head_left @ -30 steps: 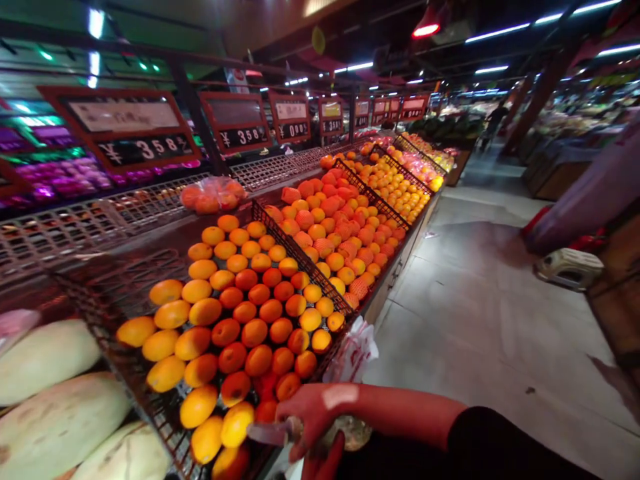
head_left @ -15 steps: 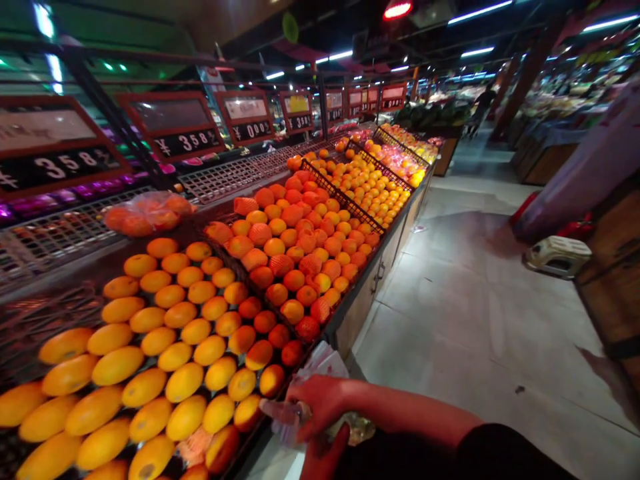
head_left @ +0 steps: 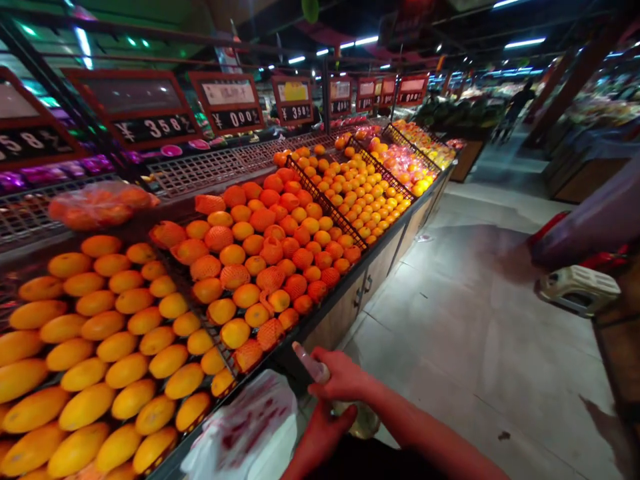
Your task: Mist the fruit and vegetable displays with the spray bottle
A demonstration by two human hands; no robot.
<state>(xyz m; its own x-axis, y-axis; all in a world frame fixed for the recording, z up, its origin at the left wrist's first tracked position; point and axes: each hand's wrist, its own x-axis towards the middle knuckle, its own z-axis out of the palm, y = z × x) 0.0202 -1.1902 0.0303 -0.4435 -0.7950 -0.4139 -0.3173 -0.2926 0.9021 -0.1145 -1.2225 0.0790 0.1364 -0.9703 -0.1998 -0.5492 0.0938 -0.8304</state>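
The person's right hand (head_left: 345, 377) is gripping a slim knife-like tool (head_left: 311, 362) while the left hand (head_left: 323, 433) is curling beneath it, just beside the netted oranges (head_left: 260, 267) on the display stand (head_left: 345, 307).

Bare forearms, no sleeves visible

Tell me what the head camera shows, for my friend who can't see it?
Two bare hands, right hand gripping a small knife-like tool above the left hand, at a shop's fruit stand piled with oranges and mangoes.
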